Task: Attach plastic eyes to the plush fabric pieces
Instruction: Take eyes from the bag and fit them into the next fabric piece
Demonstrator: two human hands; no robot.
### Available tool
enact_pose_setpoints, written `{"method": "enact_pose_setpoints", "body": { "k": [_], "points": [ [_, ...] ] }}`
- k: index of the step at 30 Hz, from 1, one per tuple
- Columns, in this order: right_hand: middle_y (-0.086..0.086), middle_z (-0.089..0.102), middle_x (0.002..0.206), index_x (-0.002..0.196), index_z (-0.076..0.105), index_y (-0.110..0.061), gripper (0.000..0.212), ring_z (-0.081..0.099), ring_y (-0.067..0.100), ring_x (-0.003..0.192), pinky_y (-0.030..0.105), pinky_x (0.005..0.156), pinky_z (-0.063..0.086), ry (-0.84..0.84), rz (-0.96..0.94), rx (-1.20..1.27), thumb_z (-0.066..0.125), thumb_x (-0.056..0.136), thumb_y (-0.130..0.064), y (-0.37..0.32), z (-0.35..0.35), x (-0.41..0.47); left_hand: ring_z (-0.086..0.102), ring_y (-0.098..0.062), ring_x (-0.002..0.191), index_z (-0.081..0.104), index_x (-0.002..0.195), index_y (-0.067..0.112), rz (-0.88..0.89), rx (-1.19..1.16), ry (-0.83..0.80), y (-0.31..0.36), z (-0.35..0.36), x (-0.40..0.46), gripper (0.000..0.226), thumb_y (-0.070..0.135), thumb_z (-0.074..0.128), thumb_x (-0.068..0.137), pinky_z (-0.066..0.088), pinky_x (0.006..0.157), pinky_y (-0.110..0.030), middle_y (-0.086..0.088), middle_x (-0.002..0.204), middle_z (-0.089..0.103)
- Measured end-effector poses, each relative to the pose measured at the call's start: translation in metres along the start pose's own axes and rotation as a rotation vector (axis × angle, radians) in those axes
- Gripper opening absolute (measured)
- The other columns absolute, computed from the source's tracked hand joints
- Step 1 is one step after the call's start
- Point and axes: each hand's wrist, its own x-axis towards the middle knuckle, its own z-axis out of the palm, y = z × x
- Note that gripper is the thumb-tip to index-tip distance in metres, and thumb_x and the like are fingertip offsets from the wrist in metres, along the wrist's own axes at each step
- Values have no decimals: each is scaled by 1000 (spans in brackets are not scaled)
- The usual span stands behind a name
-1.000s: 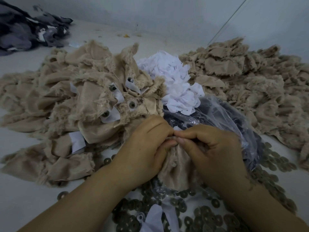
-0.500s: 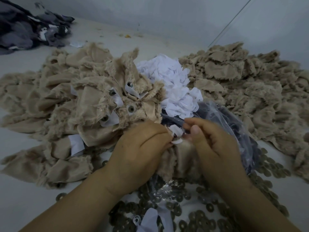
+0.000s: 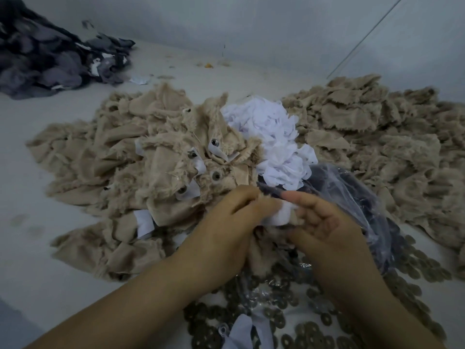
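1. Head view, hands: left hand (image 3: 226, 222) bunches a tan plush piece (image 3: 261, 250) with curled fingers (image 3: 245, 197), apparently to keep the eye spot steady; a white patch (image 3: 281, 215) shows at its fingertips. Right hand (image 3: 324, 222) hangs just beside, fingers loosely apart and gripping nothing, seemingly between pinches.
2. Head view, supplies: dark washers (image 3: 284, 321), too many to count, lie spread on the table (image 3: 37, 260) under the wrists, within easy reach. One clear bag (image 3: 352, 197) of dark parts sits behind the right hand, one heap of white patches (image 3: 271, 137) beyond it.
3. Head view, stock: left pile (image 3: 125, 172) holds finished pieces, four plastic eyes (image 3: 216, 175) showing. Right pile (image 3: 377, 137) shows none, likely awaiting work. One grey fabric heap (image 3: 50, 59) lies far left.
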Motion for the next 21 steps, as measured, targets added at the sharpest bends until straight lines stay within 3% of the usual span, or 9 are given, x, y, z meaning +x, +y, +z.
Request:
{"method": "enact_pose_setpoints", "body": {
  "k": [2,4,6,9,11,14,15,18,21],
  "points": [
    [2,76,105,115,69,-34,62,73,21,101,30,81,60,19,28,31,58,86,19,0,-1,2,60,-20,92,71,115,5,29,-10,22,-2,-6,-6,33,18,43,105,51,77,-25,-14,106,67],
    [2,73,119,125,64,-36,70,71,23,109,37,84,60,-32,89,107,48,89,22,-1,-2,5,64,0,93,72,106,35,-62,-135,17,6,-15,-7,17,36,56,99,51,78,-12,16,104,70],
    [-1,66,133,133,59,-37,68,66,25,118,38,86,60,-140,192,235,52,92,17,-2,-3,7,59,13,93,62,102,43,-58,-184,-112,11,-13,-12,11,48,58,94,46,80,-3,32,101,63],
    [5,64,136,134,62,-33,64,63,35,121,46,89,59,-289,341,537,75,79,-2,-4,-1,5,56,-1,93,55,112,28,19,-212,-249,12,-20,-2,18,37,47,99,40,83,-5,16,106,60],
    [12,65,132,127,69,-25,60,64,40,118,46,90,58,-287,334,606,84,72,-5,-4,-2,4,62,-22,104,64,112,6,238,-8,-236,6,-22,4,24,20,47,103,46,95,-22,-6,112,69],
    [24,67,123,119,73,-28,47,53,63,108,45,92,46,-111,261,335,63,89,6,3,-6,6,67,-33,101,75,88,-4,394,187,-179,-1,-24,6,34,11,47,102,51,94,-37,-20,103,72],
    [21,70,119,116,74,-31,50,56,60,107,43,90,47,-58,231,226,57,91,10,4,-7,6,68,-33,96,75,84,-3,422,226,-159,-4,-27,8,34,10,49,101,52,90,-38,-18,98,73],
    [4,75,114,108,77,-30,50,71,25,109,36,92,56,-6,180,115,59,90,12,2,-5,7,69,-32,81,71,69,-2,431,313,-16,-13,-39,16,27,3,62,94,53,76,-41,-18,83,72],
    [5,76,112,104,79,-20,41,70,20,110,29,93,55,34,174,149,61,89,14,0,-3,8,68,-32,76,68,68,-4,426,388,165,-29,-51,32,20,-4,69,88,54,69,-43,-19,79,70]
  ]
}}
